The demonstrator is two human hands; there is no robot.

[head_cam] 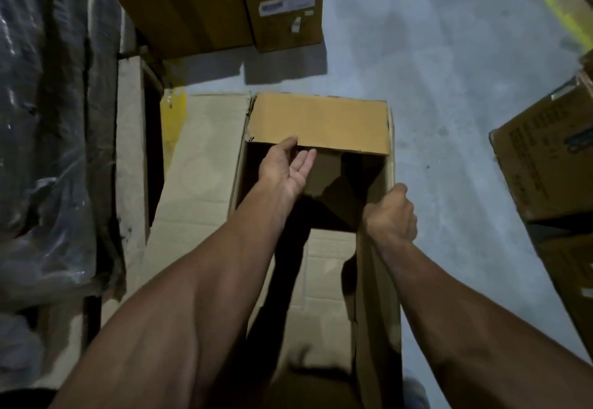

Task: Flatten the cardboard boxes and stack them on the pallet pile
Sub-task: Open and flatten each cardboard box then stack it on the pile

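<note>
An open cardboard box (321, 123) stands on the floor in front of me, its dark inside showing. My left hand (288, 164) reaches to the far flap, thumb over its edge and fingers straight underneath it. My right hand (393, 213) grips the top edge of the box's right wall, fingers curled over it. A flattened sheet of cardboard (199, 168) lies to the left of the box, partly under it.
Closed cardboard boxes (221, 1) stand at the far side, one with a white label (285, 2). More boxes (545, 158) sit at the right. Dark plastic-wrapped goods (45, 119) fill the left. Grey concrete floor (449, 55) with a yellow line (558, 1) lies beyond.
</note>
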